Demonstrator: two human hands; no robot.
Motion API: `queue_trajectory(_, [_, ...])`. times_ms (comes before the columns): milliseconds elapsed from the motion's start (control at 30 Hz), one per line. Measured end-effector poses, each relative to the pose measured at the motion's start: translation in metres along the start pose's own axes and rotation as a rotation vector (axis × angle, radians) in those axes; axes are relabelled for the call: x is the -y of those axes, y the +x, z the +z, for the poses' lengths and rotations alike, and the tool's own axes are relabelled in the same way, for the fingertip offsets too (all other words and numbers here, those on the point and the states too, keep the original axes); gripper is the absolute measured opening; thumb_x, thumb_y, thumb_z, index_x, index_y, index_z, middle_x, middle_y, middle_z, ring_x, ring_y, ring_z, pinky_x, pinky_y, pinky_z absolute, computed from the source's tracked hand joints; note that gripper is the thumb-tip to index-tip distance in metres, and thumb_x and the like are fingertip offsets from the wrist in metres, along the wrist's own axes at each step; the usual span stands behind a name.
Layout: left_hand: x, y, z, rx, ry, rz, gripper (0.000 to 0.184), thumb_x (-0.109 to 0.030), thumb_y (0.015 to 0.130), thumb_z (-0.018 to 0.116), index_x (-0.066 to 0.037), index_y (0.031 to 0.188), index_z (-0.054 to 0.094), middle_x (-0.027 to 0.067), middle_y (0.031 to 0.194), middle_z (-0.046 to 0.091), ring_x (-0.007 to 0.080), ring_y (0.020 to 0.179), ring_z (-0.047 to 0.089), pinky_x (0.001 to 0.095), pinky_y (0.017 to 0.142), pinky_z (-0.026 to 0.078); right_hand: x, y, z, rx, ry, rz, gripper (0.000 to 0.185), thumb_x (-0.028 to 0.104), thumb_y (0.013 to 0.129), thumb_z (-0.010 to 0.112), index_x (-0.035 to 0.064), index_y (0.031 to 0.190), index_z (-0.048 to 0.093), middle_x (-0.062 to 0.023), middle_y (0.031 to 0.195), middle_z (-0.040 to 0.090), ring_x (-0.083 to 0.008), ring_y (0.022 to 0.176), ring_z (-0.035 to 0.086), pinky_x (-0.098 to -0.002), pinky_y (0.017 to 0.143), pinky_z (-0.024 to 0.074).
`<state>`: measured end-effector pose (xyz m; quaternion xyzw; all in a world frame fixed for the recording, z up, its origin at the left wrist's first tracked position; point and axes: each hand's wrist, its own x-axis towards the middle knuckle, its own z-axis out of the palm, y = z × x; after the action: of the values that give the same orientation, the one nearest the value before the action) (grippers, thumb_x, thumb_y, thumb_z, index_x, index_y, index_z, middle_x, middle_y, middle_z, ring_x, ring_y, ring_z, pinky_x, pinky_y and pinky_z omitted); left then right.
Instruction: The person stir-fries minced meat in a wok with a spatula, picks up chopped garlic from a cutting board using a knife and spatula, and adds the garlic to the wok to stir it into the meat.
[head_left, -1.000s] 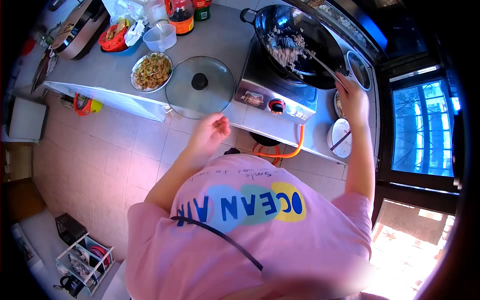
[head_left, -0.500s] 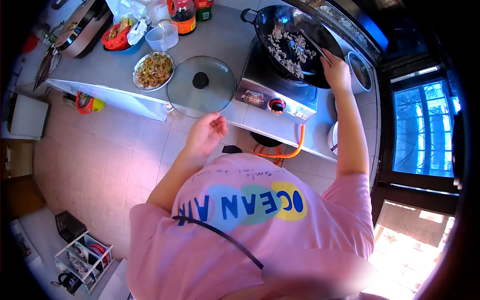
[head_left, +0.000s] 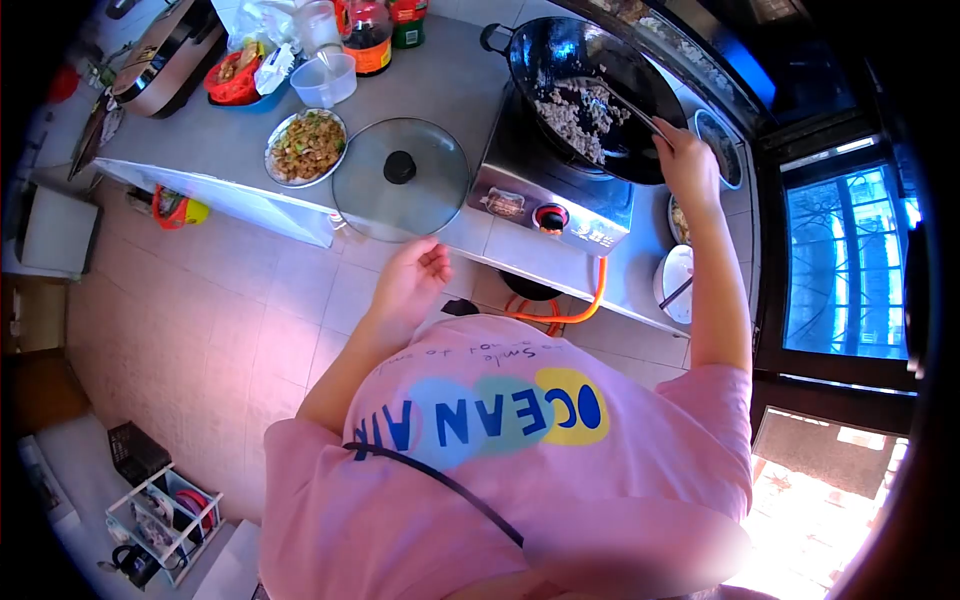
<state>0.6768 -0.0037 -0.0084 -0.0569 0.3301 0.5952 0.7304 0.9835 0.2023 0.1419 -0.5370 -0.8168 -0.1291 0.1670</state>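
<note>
You had: black, curved edges; a blue-lit window [head_left: 838, 262]; white glare, lower right; a blur, bottom centre.

My right arm [head_left: 719, 280] is reaching out toward one o'clock, mostly extended, and my right hand [head_left: 690, 165] is gripping. My left arm [head_left: 352, 352] is lying bent, my left hand [head_left: 408, 285] hovering toward eleven o'clock, fingers [head_left: 436, 266] loosely curling.

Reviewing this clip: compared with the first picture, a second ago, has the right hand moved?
Yes. Judged against the stove, the right hand now sits farther from the body and slightly to the left.
</note>
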Motion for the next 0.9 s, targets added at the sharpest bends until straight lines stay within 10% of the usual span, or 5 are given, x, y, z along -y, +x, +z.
queue_trajectory(900, [-0.006,0.002,0.014,0.023,0.062,-0.117,0.008,-0.008,0.085,0.055,-0.001,0.088,0.051,0.0092,0.082,0.054,0.0172,0.074,0.05,0.0284,0.066,0.044,0.013,-0.036,-0.074,0.081,0.047,0.158,0.024,0.02,0.082,0.06,0.0091,0.103,0.066,-0.0187,0.091,0.064,-0.032,0.083,0.063,-0.0351,0.072,0.0498])
